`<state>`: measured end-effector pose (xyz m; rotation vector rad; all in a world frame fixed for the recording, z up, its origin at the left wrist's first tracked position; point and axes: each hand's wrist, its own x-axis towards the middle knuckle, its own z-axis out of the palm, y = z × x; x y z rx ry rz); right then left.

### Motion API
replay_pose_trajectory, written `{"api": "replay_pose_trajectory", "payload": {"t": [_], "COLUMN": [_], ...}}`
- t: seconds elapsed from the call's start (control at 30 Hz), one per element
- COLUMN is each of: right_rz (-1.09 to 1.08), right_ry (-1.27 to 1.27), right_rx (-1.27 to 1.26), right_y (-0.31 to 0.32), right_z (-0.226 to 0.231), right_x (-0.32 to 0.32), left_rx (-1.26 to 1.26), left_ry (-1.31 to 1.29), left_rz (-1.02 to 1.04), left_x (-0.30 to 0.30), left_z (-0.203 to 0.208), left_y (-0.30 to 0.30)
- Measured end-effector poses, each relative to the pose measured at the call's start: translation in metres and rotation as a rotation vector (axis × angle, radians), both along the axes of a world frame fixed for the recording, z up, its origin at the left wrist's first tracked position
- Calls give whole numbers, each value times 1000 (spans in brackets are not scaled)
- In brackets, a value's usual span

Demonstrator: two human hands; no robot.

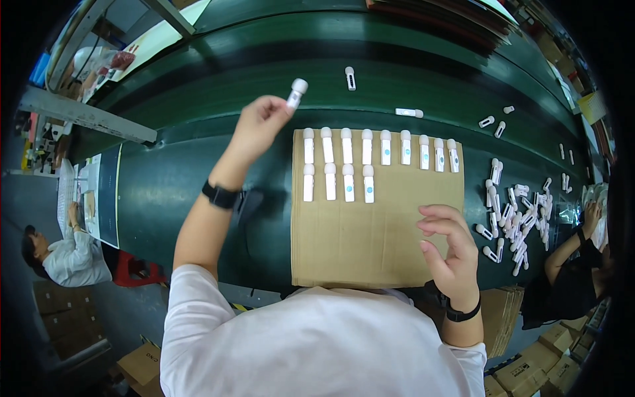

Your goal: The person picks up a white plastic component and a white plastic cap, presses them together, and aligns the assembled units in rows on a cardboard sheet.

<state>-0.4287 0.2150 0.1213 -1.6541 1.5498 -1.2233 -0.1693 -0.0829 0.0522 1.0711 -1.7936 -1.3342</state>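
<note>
My left hand (258, 127) is raised over the far left corner of the cardboard sheet (403, 228). Between its thumb and fingers is a small white device (297, 94) with a rounded cap pointing up and away. On the cardboard, similar white devices (346, 147) lie side by side in two rows, caps facing away from me. Some show a blue round mark; others look plain white or have a dark slot. The nearer row (349, 183) is shorter and sits at the left. Above the cardboard's right side hovers my right hand (451, 255), fingers apart and bent, holding nothing.
More devices lie in a loose pile (519, 221) right of the cardboard. Several others, such as one standing out (350, 79), are scattered on the green belt (251, 69) beyond. A co-worker (575, 271) sits at the right, another person (66, 258) at the far left. A metal frame (89, 114) stands back left.
</note>
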Motion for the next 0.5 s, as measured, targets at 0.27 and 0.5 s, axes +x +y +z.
{"api": "replay_pose_trajectory", "payload": {"t": [0.27,0.5], "right_rz": [188,186], "right_ry": [-452,-497], "right_rx": [126,73], "right_y": [-39,-32], "right_z": [12,1], "right_x": [42,46], "left_rx": [242,-379], "left_ry": [346,66], "left_rz": [-422,-370], "left_x": [-9,-13], "left_z": [55,65], "left_y": [156,174]}}
